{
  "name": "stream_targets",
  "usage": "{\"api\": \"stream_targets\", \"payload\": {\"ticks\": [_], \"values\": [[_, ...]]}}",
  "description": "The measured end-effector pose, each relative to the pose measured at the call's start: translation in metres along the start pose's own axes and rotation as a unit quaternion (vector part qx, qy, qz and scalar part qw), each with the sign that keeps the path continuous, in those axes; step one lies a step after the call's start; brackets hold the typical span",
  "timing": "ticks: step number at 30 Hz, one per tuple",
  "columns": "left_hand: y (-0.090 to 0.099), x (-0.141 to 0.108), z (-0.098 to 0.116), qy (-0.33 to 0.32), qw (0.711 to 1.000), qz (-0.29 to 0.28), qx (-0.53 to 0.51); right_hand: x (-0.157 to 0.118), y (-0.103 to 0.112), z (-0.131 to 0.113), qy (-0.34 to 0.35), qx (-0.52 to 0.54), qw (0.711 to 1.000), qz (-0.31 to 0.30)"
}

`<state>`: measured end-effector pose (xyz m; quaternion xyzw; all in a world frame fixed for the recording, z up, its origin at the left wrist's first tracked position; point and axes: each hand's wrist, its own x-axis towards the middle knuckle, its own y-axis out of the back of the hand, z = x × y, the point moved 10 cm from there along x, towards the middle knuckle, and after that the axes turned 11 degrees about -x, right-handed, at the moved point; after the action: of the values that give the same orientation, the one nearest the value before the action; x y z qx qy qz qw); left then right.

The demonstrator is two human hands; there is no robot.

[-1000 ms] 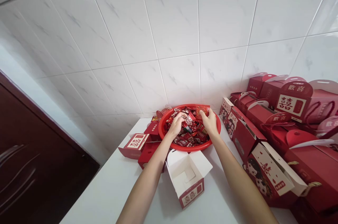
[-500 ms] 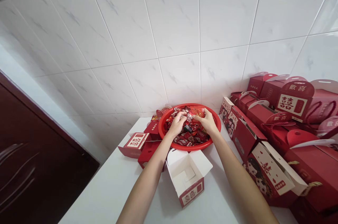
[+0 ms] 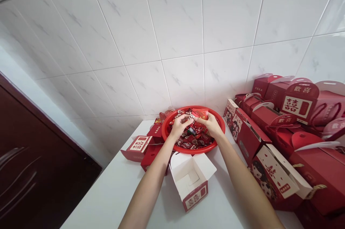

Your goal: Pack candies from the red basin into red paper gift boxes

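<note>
Presently, in the head view, a red packet (image 3: 202, 112) is pinched by the right hand (image 3: 212, 124), a small wrapper (image 3: 192, 116) apparently by the left hand (image 3: 179, 127), both over the bowl (image 3: 192, 151); light fingertip pressure is advised, against crushing.

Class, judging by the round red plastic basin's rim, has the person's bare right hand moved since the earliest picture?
Yes: against the basin's rim, the right hand has shifted left, towards the left hand.
</note>
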<state>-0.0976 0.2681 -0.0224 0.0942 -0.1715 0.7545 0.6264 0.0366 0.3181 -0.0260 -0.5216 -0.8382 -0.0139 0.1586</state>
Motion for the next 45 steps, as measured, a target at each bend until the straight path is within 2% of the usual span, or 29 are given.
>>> {"api": "stream_targets", "payload": {"ticks": [3, 8, 11, 16, 21, 25, 28, 31, 33, 34, 37, 39, 45], "values": [[0.002, 0.0, 0.0, 0.006, 0.999, 0.014, -0.031, 0.0, 0.0, 0.0, -0.005, 0.03, 1.0, -0.003], [0.015, -0.001, 0.004, -0.014, 0.997, 0.069, -0.039, 0.005, 0.019, 0.014, -0.061, 0.136, 0.987, 0.067], [0.018, -0.001, 0.007, -0.029, 0.996, 0.082, -0.017, 0.007, 0.029, 0.021, -0.085, 0.152, 0.981, 0.085], [0.018, -0.001, 0.011, -0.044, 0.995, 0.091, 0.0, 0.006, 0.027, 0.026, -0.094, 0.117, 0.988, 0.035], [0.012, -0.002, 0.008, -0.036, 0.997, 0.063, -0.027, -0.005, 0.005, 0.023, -0.119, 0.069, 0.989, -0.062], [0.007, -0.001, 0.005, -0.02, 0.998, 0.044, -0.037, -0.012, -0.008, 0.016, -0.111, 0.058, 0.985, -0.121], [0.009, 0.001, 0.003, -0.012, 0.998, 0.051, -0.045, -0.01, -0.006, 0.017, -0.1, 0.058, 0.987, -0.115], [0.014, 0.003, -0.007, 0.02, 0.997, 0.064, -0.046, -0.001, 0.01, 0.021, -0.082, 0.074, 0.993, -0.044], [0.012, 0.003, -0.017, 0.05, 0.998, 0.043, 0.013, 0.004, 0.024, 0.025, -0.074, 0.097, 0.992, 0.024], [0.008, 0.002, -0.023, 0.062, 0.996, 0.012, 0.063, 0.005, 0.031, 0.028, -0.074, 0.108, 0.99, 0.054], [-0.014, -0.006, -0.045, 0.087, 0.964, -0.135, 0.213, 0.007, 0.041, 0.033, -0.078, 0.122, 0.984, 0.104], [-0.022, -0.013, -0.057, 0.094, 0.939, -0.2, 0.263, 0.007, 0.041, 0.033, -0.075, 0.115, 0.985, 0.107], [-0.021, -0.012, -0.064, 0.081, 0.931, -0.196, 0.298, 0.003, 0.039, 0.026, -0.06, 0.108, 0.987, 0.1]]}}
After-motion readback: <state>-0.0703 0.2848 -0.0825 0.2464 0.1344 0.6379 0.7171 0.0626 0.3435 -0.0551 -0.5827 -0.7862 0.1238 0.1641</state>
